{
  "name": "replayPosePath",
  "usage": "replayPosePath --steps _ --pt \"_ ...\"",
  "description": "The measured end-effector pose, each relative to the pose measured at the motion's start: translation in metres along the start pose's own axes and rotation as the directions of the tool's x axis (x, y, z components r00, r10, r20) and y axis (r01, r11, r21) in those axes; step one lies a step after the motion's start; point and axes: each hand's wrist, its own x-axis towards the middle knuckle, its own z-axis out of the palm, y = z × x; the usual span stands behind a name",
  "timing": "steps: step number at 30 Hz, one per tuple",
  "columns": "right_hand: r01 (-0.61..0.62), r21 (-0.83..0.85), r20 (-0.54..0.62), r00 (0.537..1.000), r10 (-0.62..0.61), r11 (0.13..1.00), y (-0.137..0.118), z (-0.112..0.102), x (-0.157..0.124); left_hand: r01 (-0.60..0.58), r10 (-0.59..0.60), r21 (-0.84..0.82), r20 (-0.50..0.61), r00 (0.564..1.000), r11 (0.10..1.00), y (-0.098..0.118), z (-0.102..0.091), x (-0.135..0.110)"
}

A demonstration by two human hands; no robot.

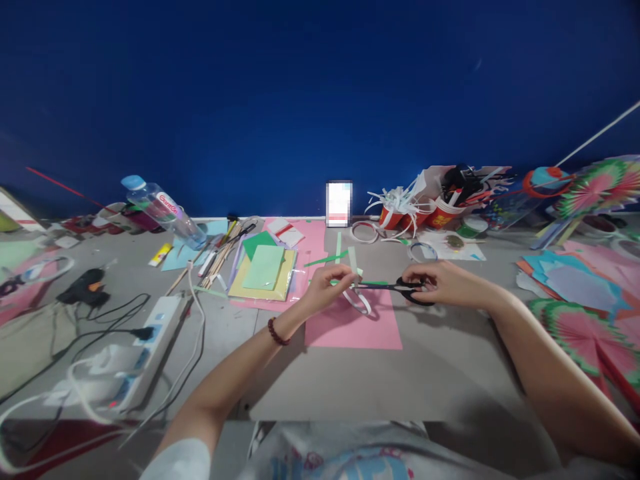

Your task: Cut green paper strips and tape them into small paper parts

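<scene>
My left hand [327,288] pinches a thin green paper strip [356,265] above a pink sheet [350,325] on the grey table. My right hand [440,283] grips the black handles of a pair of scissors [387,287], whose blades point left and meet the strip by my left fingers. A curl of white strip [361,301] hangs just under the blades. A bead bracelet sits on my left wrist.
A stack of green and yellow paper [264,272] lies to the left, with sticks, a water bottle [163,210], a glue gun [83,287] and a power strip [143,350] with cables. Red cups [415,213] stand behind; folded paper fans [580,327] lie right.
</scene>
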Motion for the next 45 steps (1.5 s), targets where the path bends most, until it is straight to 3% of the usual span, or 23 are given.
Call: replayPosePath --steps 45 --pt "0.015 -0.008 -0.022 1.000 -0.015 1.000 0.0008 -0.0033 0.0013 -0.014 0.014 -0.004 0.013 1.000 1.000 0.0012 0.0014 0.0000"
